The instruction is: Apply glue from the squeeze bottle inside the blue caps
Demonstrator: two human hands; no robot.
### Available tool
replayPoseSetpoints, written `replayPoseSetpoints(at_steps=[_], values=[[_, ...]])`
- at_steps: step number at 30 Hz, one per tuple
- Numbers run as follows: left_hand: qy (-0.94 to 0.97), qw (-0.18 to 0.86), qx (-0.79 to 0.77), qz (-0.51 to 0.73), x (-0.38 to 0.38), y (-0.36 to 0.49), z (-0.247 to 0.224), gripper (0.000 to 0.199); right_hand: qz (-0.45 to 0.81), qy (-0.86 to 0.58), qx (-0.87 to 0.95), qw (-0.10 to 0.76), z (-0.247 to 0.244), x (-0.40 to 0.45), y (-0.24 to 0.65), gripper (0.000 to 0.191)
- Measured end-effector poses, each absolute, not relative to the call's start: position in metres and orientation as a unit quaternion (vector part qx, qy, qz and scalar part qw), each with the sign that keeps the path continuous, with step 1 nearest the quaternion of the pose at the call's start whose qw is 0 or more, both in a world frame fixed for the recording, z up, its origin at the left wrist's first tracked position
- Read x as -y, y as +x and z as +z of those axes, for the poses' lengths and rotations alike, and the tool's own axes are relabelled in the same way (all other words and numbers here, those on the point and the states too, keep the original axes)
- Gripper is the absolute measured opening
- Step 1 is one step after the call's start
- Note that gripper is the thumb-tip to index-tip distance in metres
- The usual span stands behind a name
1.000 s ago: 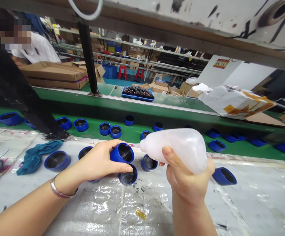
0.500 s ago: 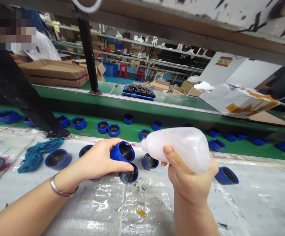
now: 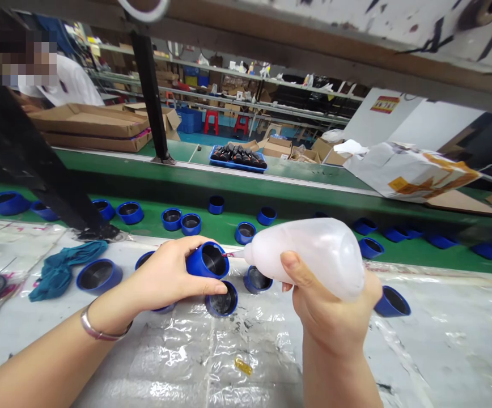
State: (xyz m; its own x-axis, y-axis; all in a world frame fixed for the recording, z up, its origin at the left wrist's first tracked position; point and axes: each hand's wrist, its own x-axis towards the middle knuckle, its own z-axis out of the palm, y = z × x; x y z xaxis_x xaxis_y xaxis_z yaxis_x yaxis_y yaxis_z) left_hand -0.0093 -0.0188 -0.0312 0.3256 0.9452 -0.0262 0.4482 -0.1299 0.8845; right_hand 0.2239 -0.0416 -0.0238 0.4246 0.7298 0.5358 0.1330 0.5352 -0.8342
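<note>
My left hand grips a short blue cup-shaped part with a black inside, tilted so its mouth faces right. In my right hand lies a translucent white squeeze bottle, held on its side. Its thin nozzle, with a reddish tip, points left and meets the right rim of the tilted part. Just below my left thumb, another blue cup-shaped part rests on the plastic-covered table. One more blue part stands beneath the bottle's neck, partly hidden by it.
Several similar blue parts stand along the green belt. A teal cloth and a blue part lie left on the plastic sheet. A black post rises at left. Beyond are a blue tray, cartons and a person.
The view has shifted slightly. The nozzle tip sits lower along the rim of the held blue part; both hands keep their holds.
</note>
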Motion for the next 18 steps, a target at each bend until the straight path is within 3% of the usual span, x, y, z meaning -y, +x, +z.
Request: replayPoseSetpoints(at_steps=[18], values=[[0.749, 0.259, -0.504, 0.344, 0.022, -0.0075, -0.0294, 0.065, 0.177, -0.463, 0.527, 0.691, -0.0216, 0.048, 0.2316, 0.048]])
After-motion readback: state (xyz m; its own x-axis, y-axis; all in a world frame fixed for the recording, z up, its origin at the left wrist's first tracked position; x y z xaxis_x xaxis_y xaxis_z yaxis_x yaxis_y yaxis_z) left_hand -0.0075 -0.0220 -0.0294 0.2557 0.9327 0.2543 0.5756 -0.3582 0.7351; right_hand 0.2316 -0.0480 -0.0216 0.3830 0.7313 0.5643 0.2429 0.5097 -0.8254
